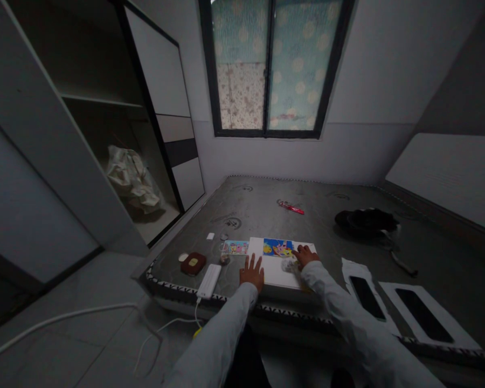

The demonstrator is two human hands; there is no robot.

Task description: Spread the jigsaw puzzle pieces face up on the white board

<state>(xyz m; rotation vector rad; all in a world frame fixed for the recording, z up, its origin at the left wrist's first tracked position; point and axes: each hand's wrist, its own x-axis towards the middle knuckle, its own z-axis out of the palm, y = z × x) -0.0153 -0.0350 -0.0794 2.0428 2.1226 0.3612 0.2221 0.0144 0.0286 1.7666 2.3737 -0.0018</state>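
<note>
On the near edge of the mattress lies a white flat box or board [272, 275]. A colourful cartoon card [278, 248] with a blue background rests on its upper part. My left hand [252, 272] lies flat on the left side of the white board, its fingers spread. At the card's right end is my right hand [306, 255], with its fingers apart and the fingertips touching the card's edge. A small clear crumpled item [289, 265] sits below the card, close to my right wrist. Another cartoon card [236, 247] lies left of the board.
Left of the hands are a white power bank [209, 281] with a cable and a brown case [193, 263]. On the right lie two dark phones [367, 298] on white sheets and a black bag [367, 222]. A red item [291, 207] lies farther back.
</note>
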